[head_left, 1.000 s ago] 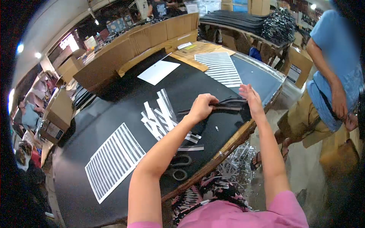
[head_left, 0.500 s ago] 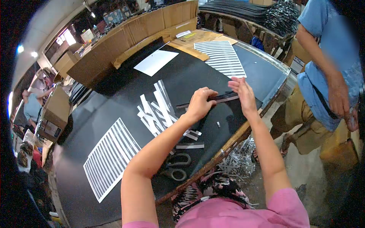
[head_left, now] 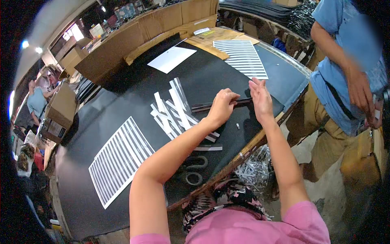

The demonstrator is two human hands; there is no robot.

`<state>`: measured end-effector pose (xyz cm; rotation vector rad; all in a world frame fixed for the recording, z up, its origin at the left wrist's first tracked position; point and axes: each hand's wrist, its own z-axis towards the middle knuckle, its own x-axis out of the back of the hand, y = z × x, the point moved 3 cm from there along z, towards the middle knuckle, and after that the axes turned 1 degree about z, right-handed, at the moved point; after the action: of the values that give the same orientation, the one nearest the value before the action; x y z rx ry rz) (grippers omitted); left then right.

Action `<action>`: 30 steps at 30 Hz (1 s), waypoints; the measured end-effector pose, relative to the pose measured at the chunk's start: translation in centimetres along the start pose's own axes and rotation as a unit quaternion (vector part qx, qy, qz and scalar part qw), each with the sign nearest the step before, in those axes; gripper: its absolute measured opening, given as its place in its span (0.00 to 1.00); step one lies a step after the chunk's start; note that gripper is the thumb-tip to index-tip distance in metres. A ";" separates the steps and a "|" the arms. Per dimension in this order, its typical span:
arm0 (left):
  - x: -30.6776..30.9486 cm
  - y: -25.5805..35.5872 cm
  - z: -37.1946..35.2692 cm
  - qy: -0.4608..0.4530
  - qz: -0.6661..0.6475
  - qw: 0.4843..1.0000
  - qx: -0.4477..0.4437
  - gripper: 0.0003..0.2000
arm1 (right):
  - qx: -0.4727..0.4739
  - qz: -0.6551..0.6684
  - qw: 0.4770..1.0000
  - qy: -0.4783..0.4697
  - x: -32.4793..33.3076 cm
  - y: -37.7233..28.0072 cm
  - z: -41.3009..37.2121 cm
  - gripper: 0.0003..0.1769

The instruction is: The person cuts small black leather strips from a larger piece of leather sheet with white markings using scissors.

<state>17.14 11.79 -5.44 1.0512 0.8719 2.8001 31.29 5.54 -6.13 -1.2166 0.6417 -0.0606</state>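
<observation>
My left hand (head_left: 222, 106) is closed around a thin stack of dark strips (head_left: 200, 107) held just over the black tabletop. At the right end of that stack, my right hand (head_left: 261, 101) stands open, its fingers straight and the palm turned toward the strip ends. Left of my left hand lies a loose pile of white and grey strips (head_left: 174, 106). A single strip (head_left: 209, 148) and the scissors (head_left: 194, 178) rest nearer the table's front edge, partly hidden by my left forearm. A tiny white scrap (head_left: 238, 126) sits below my hands.
Striped sheets lie at left (head_left: 121, 162) and at the far right (head_left: 243, 57). A plain white sheet (head_left: 171, 59) is toward the back, before a tall cardboard wall (head_left: 150, 32). Another person (head_left: 345, 77) stands close on the right. Paper scraps (head_left: 254, 168) litter the floor below.
The strip stack has turned so its top edges show darker, and both hands have shifted slightly. The camera view has moved a little; the rest lies as before.
</observation>
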 end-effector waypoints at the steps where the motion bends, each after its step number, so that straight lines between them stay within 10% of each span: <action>1: 0.0 0.0 0.0 0.000 0.001 1.000 0.001 0.12 | -0.004 0.001 1.000 0.000 -0.1 -0.1 -0.1 0.41; 23: -0.2 -0.3 0.1 0.002 -0.001 1.000 0.019 0.12 | -0.029 0.002 1.000 -0.010 -0.3 0.4 -0.4 0.37; 26: -0.2 -0.5 0.2 0.006 -0.006 1.000 0.013 0.12 | 0.123 -0.220 0.968 -0.018 0.8 -0.3 0.2 0.24; 28: -0.1 -0.5 0.1 0.014 -0.003 1.000 0.000 0.11 | 0.250 -0.508 0.819 -0.099 -0.6 -3.0 -1.5 0.10; 30: -0.2 -0.6 0.2 -0.002 -0.014 1.000 0.012 0.11 | 0.254 -0.482 0.833 -0.090 -1.0 -3.0 -1.9 0.06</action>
<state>17.31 12.33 -5.70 1.0390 0.9156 2.7700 30.36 3.17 -3.40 -0.8947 -0.2160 -0.9020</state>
